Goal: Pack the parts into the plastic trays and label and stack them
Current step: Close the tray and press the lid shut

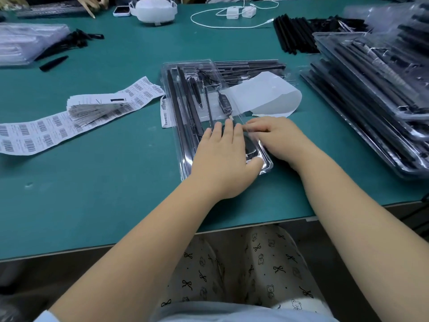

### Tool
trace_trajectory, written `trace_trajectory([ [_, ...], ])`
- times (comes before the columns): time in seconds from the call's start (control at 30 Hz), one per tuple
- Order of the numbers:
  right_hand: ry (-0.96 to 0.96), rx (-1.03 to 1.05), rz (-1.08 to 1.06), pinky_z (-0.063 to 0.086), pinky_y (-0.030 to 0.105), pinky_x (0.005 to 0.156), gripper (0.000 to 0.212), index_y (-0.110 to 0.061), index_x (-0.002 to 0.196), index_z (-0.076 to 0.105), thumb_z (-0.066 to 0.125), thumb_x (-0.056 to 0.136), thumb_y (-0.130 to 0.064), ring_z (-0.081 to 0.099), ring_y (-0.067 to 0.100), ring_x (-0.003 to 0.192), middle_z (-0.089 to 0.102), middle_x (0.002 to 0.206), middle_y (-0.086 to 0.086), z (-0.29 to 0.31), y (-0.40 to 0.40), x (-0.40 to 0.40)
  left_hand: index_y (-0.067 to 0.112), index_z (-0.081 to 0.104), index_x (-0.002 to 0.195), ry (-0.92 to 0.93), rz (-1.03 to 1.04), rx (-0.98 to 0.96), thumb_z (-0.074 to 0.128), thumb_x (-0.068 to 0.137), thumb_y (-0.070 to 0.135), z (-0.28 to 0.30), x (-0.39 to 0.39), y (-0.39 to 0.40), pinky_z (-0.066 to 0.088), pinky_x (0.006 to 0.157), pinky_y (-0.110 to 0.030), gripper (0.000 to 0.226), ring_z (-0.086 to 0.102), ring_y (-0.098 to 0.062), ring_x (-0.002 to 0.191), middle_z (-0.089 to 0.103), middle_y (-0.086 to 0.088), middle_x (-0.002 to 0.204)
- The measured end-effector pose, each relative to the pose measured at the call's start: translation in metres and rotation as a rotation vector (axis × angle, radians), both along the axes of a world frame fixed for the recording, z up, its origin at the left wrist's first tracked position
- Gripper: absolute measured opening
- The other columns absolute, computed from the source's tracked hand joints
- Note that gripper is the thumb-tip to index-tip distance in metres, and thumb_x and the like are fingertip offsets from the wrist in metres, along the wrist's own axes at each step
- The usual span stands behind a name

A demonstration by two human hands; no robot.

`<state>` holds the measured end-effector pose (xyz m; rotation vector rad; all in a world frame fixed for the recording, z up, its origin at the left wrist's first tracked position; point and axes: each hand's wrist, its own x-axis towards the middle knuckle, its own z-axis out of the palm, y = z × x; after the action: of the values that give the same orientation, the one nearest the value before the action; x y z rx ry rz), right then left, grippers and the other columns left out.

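Observation:
A clear plastic tray [185, 94] lies lengthwise on the green table in front of me, holding long black strips, a thin black tool and a small black remote [224, 103]. My left hand [224, 154] lies flat on the tray's near end with straight fingers pressing on it. My right hand [276, 138] rests at the tray's near right edge, fingers bent toward the left hand's fingertips; whether it pinches anything is hidden. A white backing strip [267, 94] curls over the tray's right side.
Barcode label sheets [69, 122] fan out to the left. Stacked filled trays [376, 94] stand at the right. Loose black strips [294, 36] lie behind them. Empty trays [25, 43] sit far left. Another person's hand [92, 5], a phone and white cables are at the back.

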<state>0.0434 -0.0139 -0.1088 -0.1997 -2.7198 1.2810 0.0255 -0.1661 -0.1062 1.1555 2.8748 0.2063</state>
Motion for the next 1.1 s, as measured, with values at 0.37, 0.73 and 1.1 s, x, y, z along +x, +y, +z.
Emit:
trace_trajectory([
  [0.37, 0.122, -0.046, -0.236, 0.047, 0.026, 0.088, 0.017, -0.007, 0.085, 0.073, 0.056, 0.086, -0.012, 0.063, 0.015, 0.092, 0.072, 0.088, -0.002, -0.004, -0.007, 0.009, 0.015, -0.002, 0.152, 0.006, -0.024, -0.101, 0.019, 0.088, 0.069, -0.004, -0.007, -0.001, -0.004, 0.117, -0.037, 0.086, -0.006, -0.022, 0.147, -0.006, -0.004, 0.160],
  [0.73, 0.051, 0.421, -0.157, 0.037, 0.039, 0.099, 0.043, -0.027, 0.135, 0.051, 0.043, 0.095, -0.017, 0.044, 0.026, 0.118, 0.054, 0.123, 0.007, -0.007, -0.015, 0.006, 0.021, 0.012, 0.152, 0.094, -0.023, -0.010, 0.013, 0.062, 0.088, -0.002, -0.013, -0.007, 0.017, 0.107, -0.037, 0.112, 0.015, -0.018, 0.139, 0.010, 0.007, 0.159],
  [1.1, -0.076, 0.418, -0.099, 0.029, 0.038, 0.104, 0.044, -0.043, 0.139, 0.040, 0.036, 0.098, -0.028, 0.038, 0.022, 0.122, 0.046, 0.128, -0.001, -0.006, -0.007, 0.004, 0.021, 0.023, 0.148, 0.094, -0.146, -0.120, 0.015, 0.039, 0.101, 0.016, -0.046, -0.001, 0.002, 0.116, -0.050, 0.135, 0.020, -0.023, 0.140, 0.026, 0.008, 0.154],
])
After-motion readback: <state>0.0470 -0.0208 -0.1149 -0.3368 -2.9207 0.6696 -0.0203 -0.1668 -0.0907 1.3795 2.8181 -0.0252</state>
